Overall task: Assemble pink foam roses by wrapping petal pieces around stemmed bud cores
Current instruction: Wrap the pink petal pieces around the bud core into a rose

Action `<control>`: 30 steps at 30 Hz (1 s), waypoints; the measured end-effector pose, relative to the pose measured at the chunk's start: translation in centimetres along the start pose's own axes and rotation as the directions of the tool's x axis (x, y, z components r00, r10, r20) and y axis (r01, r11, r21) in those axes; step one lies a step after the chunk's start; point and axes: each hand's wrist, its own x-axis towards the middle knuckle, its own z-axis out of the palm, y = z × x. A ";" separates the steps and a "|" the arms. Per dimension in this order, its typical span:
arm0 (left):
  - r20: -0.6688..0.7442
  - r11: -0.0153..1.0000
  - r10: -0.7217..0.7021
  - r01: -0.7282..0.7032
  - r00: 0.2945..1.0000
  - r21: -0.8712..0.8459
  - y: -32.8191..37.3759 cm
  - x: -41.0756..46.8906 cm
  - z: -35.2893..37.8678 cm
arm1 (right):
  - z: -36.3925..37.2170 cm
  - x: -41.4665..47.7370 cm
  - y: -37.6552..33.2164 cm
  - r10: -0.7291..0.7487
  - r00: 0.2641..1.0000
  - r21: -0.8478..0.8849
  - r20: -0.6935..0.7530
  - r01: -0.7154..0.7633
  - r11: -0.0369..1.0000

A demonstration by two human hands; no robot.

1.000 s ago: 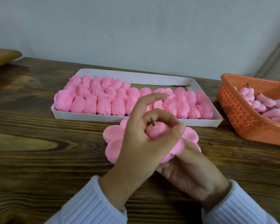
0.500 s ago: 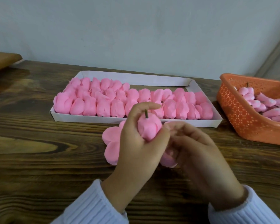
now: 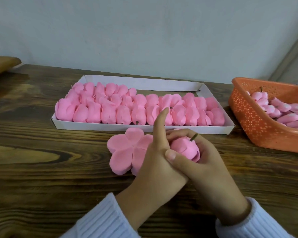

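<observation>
Dark brown wood table fills the bottom of the frame. 2 white ribbed sleeves come up from the bottom edge and are cut off there.

In the middle, both hands hold 1 pink foam rose above the table. The left hand curls its far fingers over the top of the rose, with 1 finger sticking straight up. The right hand cups the rose from the right, and its thumb lies across the near side. The bottom of the rose is hidden in the palm. A short green stem pokes out of the top.

Just left of the hands, a flat petal piece lies on the table. Its right part is hidden behind the left hand.

Farther back sits a white tray packed with finished roses. At the right edge, an orange basket holds bud cores; it is cut off. A brown thing at the left edge is too cut off to tell. Behind it all is a pale wall.
</observation>
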 end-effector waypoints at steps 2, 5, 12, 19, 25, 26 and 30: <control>-0.040 1.000 0.021 -0.021 0.999 -0.011 0.3 -0.2 0.2 | 0.0 0.0 0.2 0.059 0.998 0.113 0.029 -0.062 0.992; -0.092 0.996 0.013 -0.021 0.996 -0.083 0.4 -0.3 0.4 | -0.1 0.0 0.4 0.105 0.994 0.158 0.042 -0.110 0.981; 0.001 0.986 -0.038 0.037 0.999 -0.161 -0.4 -0.1 0.6 | 0.2 0.0 -0.3 -0.043 0.999 0.027 0.011 0.043 0.999; 0.234 0.988 -0.056 0.088 0.971 -0.129 -1.1 -0.5 0.5 | -0.1 0.0 0.0 -0.205 0.956 -0.114 -0.210 0.184 0.976; 0.314 0.973 0.020 0.054 0.949 -0.224 -0.3 -0.6 0.1 | -0.2 -0.1 -0.2 -0.139 0.970 -0.028 -0.200 0.136 0.990; 0.334 0.970 0.040 0.043 0.942 -0.239 -0.3 -0.6 0.0 | -0.3 0.0 -0.3 -0.104 0.979 0.001 -0.174 0.106 0.994; 0.391 0.966 0.053 0.052 0.919 -0.254 -0.4 -0.6 -0.4 | -0.4 0.0 -0.3 0.017 0.991 0.152 -0.130 0.003 0.988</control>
